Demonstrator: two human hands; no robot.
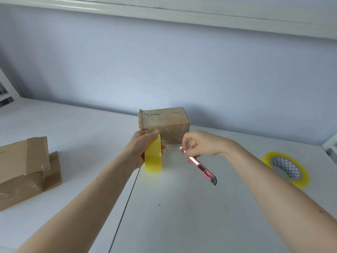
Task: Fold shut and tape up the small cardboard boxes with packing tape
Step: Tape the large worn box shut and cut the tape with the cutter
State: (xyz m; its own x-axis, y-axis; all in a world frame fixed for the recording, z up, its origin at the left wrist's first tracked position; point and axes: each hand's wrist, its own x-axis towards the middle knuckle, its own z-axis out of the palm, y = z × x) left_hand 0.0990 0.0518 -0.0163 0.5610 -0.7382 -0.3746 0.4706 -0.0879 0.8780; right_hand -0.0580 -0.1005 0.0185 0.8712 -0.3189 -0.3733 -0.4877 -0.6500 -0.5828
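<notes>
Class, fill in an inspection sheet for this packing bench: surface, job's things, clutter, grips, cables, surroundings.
Surface: white table, a seam running down it.
Job's things: worn taped box at the back; brown boxes far left; spare tape roll lying flat, right.
Clutter: nothing seen.
Grips: left hand holds a yellow tape roll; right hand pinches a pink utility knife.
Cables: nothing seen.
Surroundings: pale wall behind.

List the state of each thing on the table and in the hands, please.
Small worn cardboard box: shut, taped.
Flat brown cardboard box: closed, lying flat.
Yellow tape roll: upright, held by left hand.
Pink utility knife: held by right hand.
Second yellow tape roll: lying flat.
</notes>
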